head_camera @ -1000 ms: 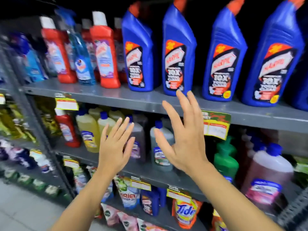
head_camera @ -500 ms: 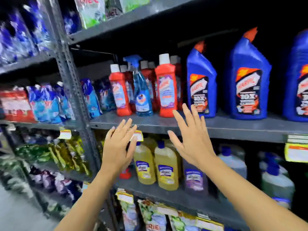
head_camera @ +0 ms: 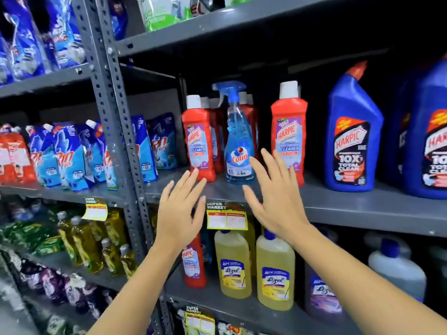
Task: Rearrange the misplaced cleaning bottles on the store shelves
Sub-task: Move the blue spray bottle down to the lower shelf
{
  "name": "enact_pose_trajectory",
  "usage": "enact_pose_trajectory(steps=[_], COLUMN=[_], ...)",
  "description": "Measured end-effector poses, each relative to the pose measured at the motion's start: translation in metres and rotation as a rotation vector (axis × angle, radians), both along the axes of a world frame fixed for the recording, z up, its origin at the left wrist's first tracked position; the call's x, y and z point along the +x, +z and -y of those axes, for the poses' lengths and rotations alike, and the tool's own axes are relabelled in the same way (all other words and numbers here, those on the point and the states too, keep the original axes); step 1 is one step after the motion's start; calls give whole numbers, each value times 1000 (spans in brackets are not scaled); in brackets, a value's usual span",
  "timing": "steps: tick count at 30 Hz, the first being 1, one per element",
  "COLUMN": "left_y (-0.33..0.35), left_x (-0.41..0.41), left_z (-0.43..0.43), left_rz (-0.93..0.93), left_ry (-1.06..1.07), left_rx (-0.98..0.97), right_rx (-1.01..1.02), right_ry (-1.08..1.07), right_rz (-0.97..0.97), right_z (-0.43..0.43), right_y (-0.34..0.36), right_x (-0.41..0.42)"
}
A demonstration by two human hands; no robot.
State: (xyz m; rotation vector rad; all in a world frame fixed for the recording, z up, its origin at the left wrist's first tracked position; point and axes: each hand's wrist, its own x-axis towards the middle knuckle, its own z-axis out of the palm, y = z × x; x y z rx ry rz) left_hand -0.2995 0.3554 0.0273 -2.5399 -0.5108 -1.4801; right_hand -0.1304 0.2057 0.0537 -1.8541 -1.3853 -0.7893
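Colin spray bottle [head_camera: 239, 151]: upright on grey shelf [head_camera: 350, 204] among red Harpic bottles, just beyond my left hand [head_camera: 180, 211] and right hand [head_camera: 275, 199], both spread open, empty.

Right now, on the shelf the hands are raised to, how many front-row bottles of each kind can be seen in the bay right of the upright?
Red Harpic bathroom cleaner: 2
Blue Colin spray bottle: 1
Blue Harpic toilet cleaner: 2
Total: 5. More red bottles stand behind, too hidden to count.
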Motion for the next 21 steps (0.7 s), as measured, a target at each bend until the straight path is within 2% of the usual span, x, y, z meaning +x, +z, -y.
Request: enact_pose_trajectory(steps=[5, 12, 16, 18, 21], left_y=[-1, -2, -5, -10, -19], left_x=[-1, -3, 0, 2, 5], left_z=[-26, -68, -90, -100, -114], left_rz=[3, 43, -41, -110, -187], left_ry=[-7, -70, -127, -141, -136], left_rx=[29, 50, 36, 37, 74], right_rx=[58, 31, 6, 15, 111], right_ry=[-5, -109, -193, -231, -245], right_rz=[1, 42, -3, -52, -240], right_z=[-21, -47, -75, -92, -114], right_y=[9, 20, 37, 48, 68], right_x=[-2, -9, -6, -2, 5])
